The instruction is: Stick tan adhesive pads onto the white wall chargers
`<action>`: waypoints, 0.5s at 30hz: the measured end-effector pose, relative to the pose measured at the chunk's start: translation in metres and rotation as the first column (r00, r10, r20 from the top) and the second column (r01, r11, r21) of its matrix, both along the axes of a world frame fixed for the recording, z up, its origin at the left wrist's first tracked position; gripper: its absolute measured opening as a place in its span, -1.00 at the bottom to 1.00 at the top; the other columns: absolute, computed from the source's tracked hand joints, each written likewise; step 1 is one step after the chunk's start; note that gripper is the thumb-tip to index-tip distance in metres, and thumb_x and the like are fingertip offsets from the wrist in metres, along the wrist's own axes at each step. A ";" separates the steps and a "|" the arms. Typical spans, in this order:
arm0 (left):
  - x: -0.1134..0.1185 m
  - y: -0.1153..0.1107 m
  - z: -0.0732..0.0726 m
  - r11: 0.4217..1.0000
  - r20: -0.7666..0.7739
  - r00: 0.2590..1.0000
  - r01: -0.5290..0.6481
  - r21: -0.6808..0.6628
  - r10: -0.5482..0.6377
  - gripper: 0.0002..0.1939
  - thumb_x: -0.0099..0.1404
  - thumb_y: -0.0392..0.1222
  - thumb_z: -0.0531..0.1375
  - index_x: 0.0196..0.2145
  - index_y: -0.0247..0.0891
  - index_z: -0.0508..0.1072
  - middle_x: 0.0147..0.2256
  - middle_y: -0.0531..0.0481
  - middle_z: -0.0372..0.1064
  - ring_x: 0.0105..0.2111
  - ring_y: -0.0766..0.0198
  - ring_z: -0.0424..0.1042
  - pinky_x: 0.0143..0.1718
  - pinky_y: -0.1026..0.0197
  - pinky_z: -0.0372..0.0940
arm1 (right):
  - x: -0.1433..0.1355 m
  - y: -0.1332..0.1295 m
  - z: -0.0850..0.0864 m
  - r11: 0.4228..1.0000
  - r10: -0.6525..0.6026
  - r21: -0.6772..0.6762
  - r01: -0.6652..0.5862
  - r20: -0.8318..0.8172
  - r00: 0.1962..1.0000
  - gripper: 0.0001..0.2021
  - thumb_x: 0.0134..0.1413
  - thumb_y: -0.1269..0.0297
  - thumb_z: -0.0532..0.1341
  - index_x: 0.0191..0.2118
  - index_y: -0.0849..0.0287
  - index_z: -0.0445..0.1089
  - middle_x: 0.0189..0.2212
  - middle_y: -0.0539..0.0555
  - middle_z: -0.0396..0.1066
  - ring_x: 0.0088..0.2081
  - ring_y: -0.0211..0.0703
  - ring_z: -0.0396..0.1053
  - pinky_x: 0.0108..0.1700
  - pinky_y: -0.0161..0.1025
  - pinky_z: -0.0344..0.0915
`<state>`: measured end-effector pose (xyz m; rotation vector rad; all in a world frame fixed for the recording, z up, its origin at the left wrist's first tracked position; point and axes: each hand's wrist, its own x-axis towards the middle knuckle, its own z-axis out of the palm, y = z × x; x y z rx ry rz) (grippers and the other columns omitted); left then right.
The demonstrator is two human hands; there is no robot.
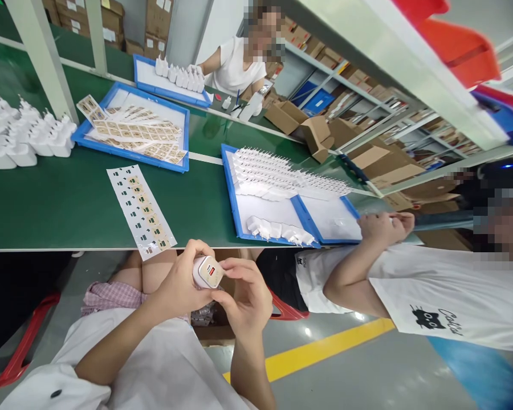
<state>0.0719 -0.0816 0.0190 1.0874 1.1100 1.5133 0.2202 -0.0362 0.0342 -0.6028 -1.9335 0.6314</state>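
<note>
Just off the table's front edge, my left hand (pixel 182 285) is wrapped round a white charger (pixel 207 272), its port face turned up with a beige sticker on it. My right hand (pixel 248 293) pinches at the right edge of that face, thumb and fingers touching the charger. Behind my hands, a partly used sticker sheet (pixel 141 210) lies on the green table (pixel 60 210) and overhangs its edge. More sheets (pixel 139 132) are heaped in a blue-rimmed tray (pixel 130 152) farther back.
White chargers (pixel 21 136) stand at the left. Blue trays (pixel 235 210) with rows of chargers (pixel 273 171) lie right of centre. A co-worker sits at the right, another person across the table. Metal posts (pixel 43 57) rise from the table.
</note>
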 end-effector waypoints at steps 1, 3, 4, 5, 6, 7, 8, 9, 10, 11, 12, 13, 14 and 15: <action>-0.003 0.001 0.001 0.996 0.081 0.993 0.085 -0.018 -0.084 -0.54 0.10 -0.15 0.44 -0.17 -0.15 0.27 -0.26 0.05 0.33 -0.39 0.34 0.29 -0.40 0.30 0.20 | 0.003 0.003 0.002 1.000 0.029 -0.003 -0.029 0.018 0.999 -0.72 0.25 0.09 0.37 0.02 0.01 0.46 -0.19 0.13 0.55 -0.21 -0.05 0.55 -0.24 -0.12 0.57; -0.009 0.002 0.003 0.966 0.207 0.947 0.258 -0.028 -0.247 -0.50 0.12 -0.09 0.44 -0.15 -0.15 0.23 -0.23 0.05 0.30 -0.40 0.37 0.28 -0.41 0.32 0.18 | 0.007 0.010 0.008 0.994 0.103 0.018 -0.105 0.086 0.991 -0.75 0.29 0.15 0.34 0.05 0.00 0.49 -0.22 0.12 0.55 -0.24 -0.09 0.55 -0.28 -0.16 0.55; -0.012 0.002 0.003 0.946 0.246 0.920 0.323 -0.030 -0.307 -0.50 0.13 -0.07 0.44 -0.14 -0.15 0.22 -0.24 0.06 0.28 -0.41 0.39 0.26 -0.42 0.33 0.17 | 0.008 0.013 0.012 0.989 0.143 0.029 -0.148 0.123 0.982 -0.80 0.32 0.22 0.32 0.03 0.00 0.51 -0.24 0.10 0.55 -0.27 -0.12 0.55 -0.30 -0.20 0.54; -0.015 0.003 0.002 0.927 0.270 0.896 0.374 -0.032 -0.353 -0.49 0.14 -0.06 0.44 -0.13 -0.14 0.21 -0.26 0.08 0.27 -0.42 0.40 0.24 -0.43 0.34 0.14 | 0.009 0.016 0.016 0.981 0.181 0.038 -0.188 0.147 0.972 -0.84 0.33 0.29 0.30 -0.01 0.01 0.53 -0.25 0.09 0.55 -0.30 -0.15 0.54 -0.31 -0.22 0.53; -0.017 0.004 0.001 0.908 0.286 0.875 0.416 -0.034 -0.390 -0.48 0.14 -0.05 0.44 -0.13 -0.14 0.20 -0.28 0.10 0.25 -0.43 0.41 0.23 -0.44 0.35 0.13 | 0.010 0.018 0.019 0.974 0.214 0.044 -0.223 0.161 0.963 -0.85 0.34 0.35 0.28 -0.04 0.03 0.53 -0.27 0.08 0.56 -0.32 -0.17 0.54 -0.33 -0.25 0.51; -0.019 0.004 -0.001 0.892 0.298 0.857 0.450 -0.038 -0.420 -0.46 0.12 -0.05 0.45 -0.12 -0.14 0.20 -0.30 0.12 0.24 -0.43 0.42 0.21 -0.45 0.35 0.11 | 0.010 0.019 0.023 0.967 0.238 0.046 -0.249 0.168 0.957 -0.85 0.33 0.40 0.27 -0.06 0.04 0.54 -0.29 0.07 0.55 -0.34 -0.18 0.53 -0.35 -0.27 0.50; -0.020 0.005 -0.003 0.876 0.308 0.841 0.480 -0.045 -0.445 -0.44 0.10 -0.05 0.46 -0.12 -0.14 0.19 -0.31 0.14 0.23 -0.43 0.42 0.21 -0.45 0.36 0.10 | 0.011 0.020 0.026 0.962 0.258 0.045 -0.270 0.178 0.950 -0.84 0.32 0.43 0.26 -0.08 0.05 0.53 -0.31 0.06 0.55 -0.35 -0.19 0.52 -0.37 -0.28 0.48; -0.020 0.005 -0.005 0.862 0.318 0.827 0.505 -0.054 -0.464 -0.42 0.08 -0.06 0.46 -0.12 -0.14 0.19 -0.31 0.14 0.23 -0.43 0.43 0.20 -0.45 0.37 0.10 | 0.012 0.021 0.029 0.956 0.277 0.043 -0.290 0.196 0.941 -0.83 0.31 0.46 0.26 -0.10 0.05 0.53 -0.32 0.05 0.54 -0.36 -0.19 0.52 -0.39 -0.29 0.47; -0.020 0.006 -0.007 0.847 0.325 0.813 0.528 -0.063 -0.483 -0.40 0.05 -0.07 0.47 -0.12 -0.14 0.19 -0.30 0.14 0.24 -0.43 0.43 0.21 -0.45 0.37 0.09 | 0.013 0.021 0.031 0.951 0.293 0.037 -0.308 0.222 0.930 -0.83 0.31 0.47 0.26 -0.12 0.05 0.52 -0.34 0.05 0.54 -0.37 -0.19 0.51 -0.40 -0.29 0.45; -0.021 0.008 -0.009 0.832 0.326 0.803 0.549 -0.079 -0.499 -0.38 0.02 -0.09 0.48 -0.12 -0.14 0.18 -0.30 0.15 0.24 -0.42 0.43 0.22 -0.44 0.38 0.10 | 0.014 0.021 0.033 0.946 0.306 0.025 -0.322 0.251 0.918 -0.84 0.31 0.47 0.24 -0.13 0.06 0.50 -0.36 0.05 0.53 -0.38 -0.19 0.50 -0.41 -0.30 0.43; -0.022 0.009 -0.011 0.813 0.314 0.793 0.573 -0.099 -0.521 -0.35 -0.01 -0.12 0.49 -0.12 -0.14 0.18 -0.31 0.16 0.24 -0.42 0.43 0.22 -0.44 0.38 0.11 | 0.016 0.021 0.034 0.942 0.320 0.009 -0.335 0.280 0.905 -0.85 0.33 0.46 0.23 -0.14 0.06 0.49 -0.38 0.05 0.51 -0.38 -0.19 0.48 -0.41 -0.30 0.42; -0.023 0.011 -0.013 0.792 0.291 0.784 0.598 -0.121 -0.548 -0.33 -0.04 -0.15 0.51 -0.12 -0.14 0.17 -0.33 0.18 0.23 -0.42 0.43 0.22 -0.43 0.38 0.12 | 0.017 0.021 0.034 0.937 0.337 -0.015 -0.350 0.314 0.888 -0.87 0.35 0.44 0.20 -0.17 0.07 0.48 -0.40 0.04 0.50 -0.39 -0.20 0.46 -0.40 -0.31 0.40; -0.024 0.013 -0.015 0.766 0.256 0.771 0.626 -0.143 -0.583 -0.30 -0.06 -0.19 0.52 -0.12 -0.13 0.16 -0.35 0.20 0.22 -0.42 0.44 0.22 -0.43 0.38 0.13 | 0.019 0.021 0.033 0.931 0.356 -0.047 -0.363 0.348 0.867 -0.87 0.38 0.40 0.18 -0.20 0.08 0.46 -0.42 0.04 0.48 -0.40 -0.20 0.44 -0.39 -0.31 0.38; -0.025 0.014 -0.017 0.739 0.210 0.755 0.653 -0.162 -0.621 -0.28 -0.09 -0.23 0.52 -0.12 -0.12 0.14 -0.37 0.22 0.21 -0.43 0.44 0.21 -0.43 0.38 0.14 | 0.021 0.021 0.032 0.925 0.373 -0.084 -0.370 0.380 0.846 -0.84 0.41 0.36 0.16 -0.24 0.08 0.44 -0.44 0.03 0.46 -0.41 -0.21 0.43 -0.38 -0.32 0.36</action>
